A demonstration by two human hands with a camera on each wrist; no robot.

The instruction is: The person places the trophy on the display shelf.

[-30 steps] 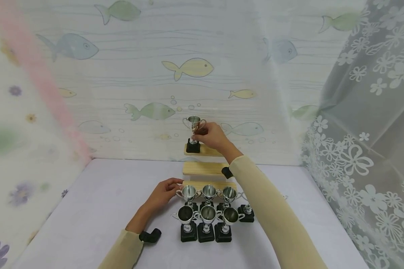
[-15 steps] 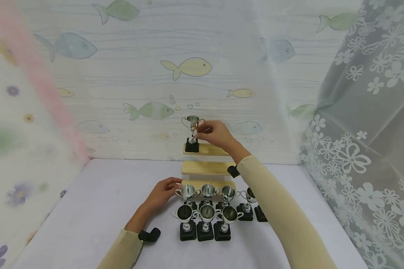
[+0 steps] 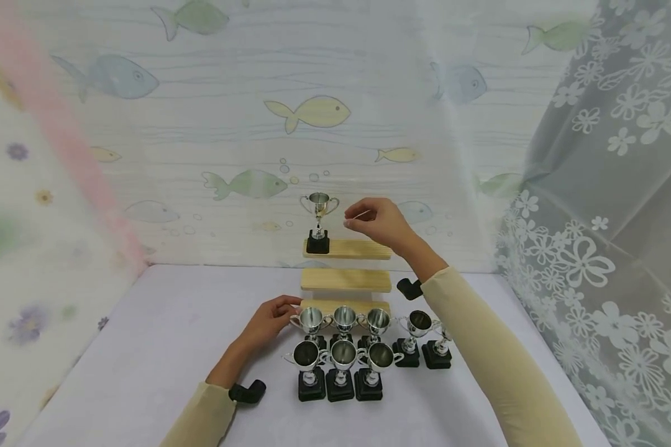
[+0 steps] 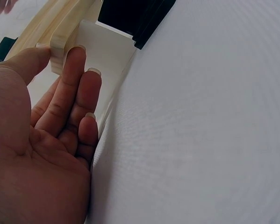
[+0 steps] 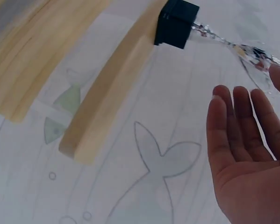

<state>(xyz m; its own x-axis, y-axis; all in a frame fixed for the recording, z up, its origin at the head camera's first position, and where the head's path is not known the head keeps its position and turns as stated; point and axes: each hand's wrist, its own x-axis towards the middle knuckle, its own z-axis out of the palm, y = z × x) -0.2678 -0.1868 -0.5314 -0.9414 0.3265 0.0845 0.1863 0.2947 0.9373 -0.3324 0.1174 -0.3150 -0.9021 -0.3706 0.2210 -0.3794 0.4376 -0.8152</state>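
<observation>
A silver trophy cup point(image 3: 318, 214) with a black base stands upright on the left end of the top wooden step point(image 3: 358, 249). To its right, apart from it, my right hand point(image 3: 383, 222) hovers with relaxed fingers and holds nothing. In the right wrist view the trophy's black base point(image 5: 177, 23) rests on the step, and the hand point(image 5: 252, 144) faces it. My left hand point(image 3: 271, 320) is at the left end of the lowest step point(image 3: 341, 306). The left wrist view shows that hand point(image 4: 51, 126) pinching the wooden end point(image 4: 60, 44) between thumb and fingers.
Several more trophies stand on the white table point(image 3: 173, 347): a front row point(image 3: 340, 379), a row behind it point(image 3: 345, 320) close before the steps, and a pair point(image 3: 408, 351) to the right. A middle wooden step point(image 3: 346, 280) lies between the other two. A fish-print curtain hangs behind.
My right hand has let go of the trophy on the top step and drawn away to the right. The trophy stays in place, and my left hand keeps its position.
</observation>
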